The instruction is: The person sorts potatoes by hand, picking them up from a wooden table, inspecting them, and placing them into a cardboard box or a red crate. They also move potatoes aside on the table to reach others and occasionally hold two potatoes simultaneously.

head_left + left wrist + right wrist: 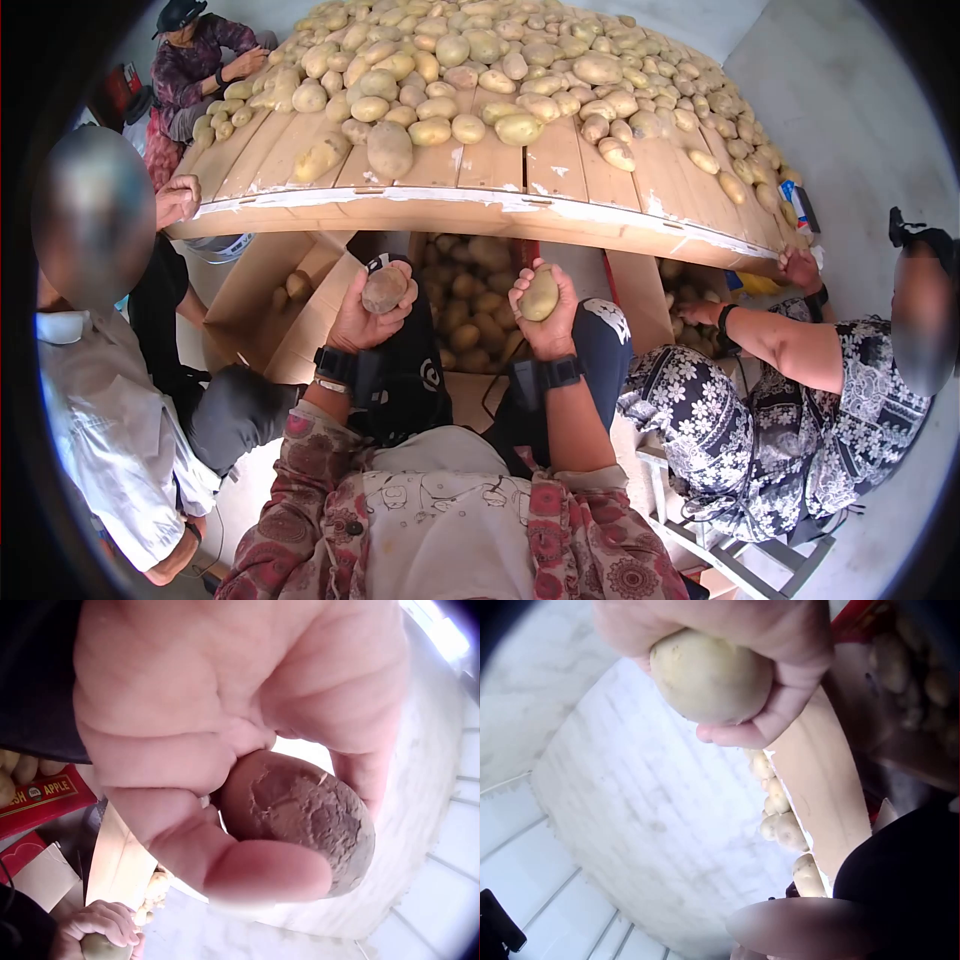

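My left hand [358,325] grips a brownish potato [384,291], raised in front of the table edge. Up close in the left wrist view, that potato [307,814] has a rough, scabby patch of skin, with fingers and thumb curled round it. My right hand [556,328] holds a smoother, yellow-green potato [540,294] at about the same height. In the right wrist view its pale skin [712,675] shows between the curled fingers. Below and between the hands is a box filled with potatoes [465,300].
A large heap of potatoes [450,50] covers the cardboard-topped table [240,160] ahead. An open carton [320,310] with a few potatoes stands at left. Another potato box [640,300] is at right. People sit on both sides, one reaching into the right box; another is at back left.
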A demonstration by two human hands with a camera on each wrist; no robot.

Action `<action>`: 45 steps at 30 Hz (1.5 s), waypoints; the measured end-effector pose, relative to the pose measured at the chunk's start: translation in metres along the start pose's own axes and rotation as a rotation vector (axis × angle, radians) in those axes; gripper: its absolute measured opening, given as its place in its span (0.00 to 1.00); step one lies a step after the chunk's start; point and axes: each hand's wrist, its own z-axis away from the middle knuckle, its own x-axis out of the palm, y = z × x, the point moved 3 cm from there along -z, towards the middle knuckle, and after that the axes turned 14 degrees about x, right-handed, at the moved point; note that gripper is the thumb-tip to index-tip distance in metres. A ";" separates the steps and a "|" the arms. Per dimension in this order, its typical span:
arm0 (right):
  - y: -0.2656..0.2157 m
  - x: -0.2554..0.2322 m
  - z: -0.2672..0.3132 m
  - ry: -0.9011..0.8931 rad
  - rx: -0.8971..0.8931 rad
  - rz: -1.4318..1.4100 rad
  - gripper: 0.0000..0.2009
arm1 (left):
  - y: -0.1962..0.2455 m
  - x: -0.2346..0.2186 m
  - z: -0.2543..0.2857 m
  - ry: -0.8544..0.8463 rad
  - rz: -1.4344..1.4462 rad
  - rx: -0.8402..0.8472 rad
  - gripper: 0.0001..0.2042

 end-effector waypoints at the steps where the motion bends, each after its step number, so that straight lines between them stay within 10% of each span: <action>1: 0.001 0.000 -0.002 -0.012 0.009 0.001 0.12 | 0.000 0.000 0.000 0.017 -0.083 0.035 0.29; 7: 0.008 -0.047 -0.010 0.273 0.152 -0.089 0.14 | 0.002 0.005 -0.002 -0.003 -0.180 0.047 0.29; 17: -0.014 -0.028 -0.006 0.165 0.088 0.026 0.20 | 0.000 0.010 -0.011 0.007 -0.195 0.025 0.23; 27: -0.081 0.089 -0.033 0.084 -0.616 0.298 0.25 | -0.002 0.007 -0.010 0.031 -0.211 0.009 0.25; 45: -0.004 -0.084 -0.029 0.388 0.144 0.260 0.11 | -0.010 0.002 -0.009 0.095 -0.170 -0.052 0.24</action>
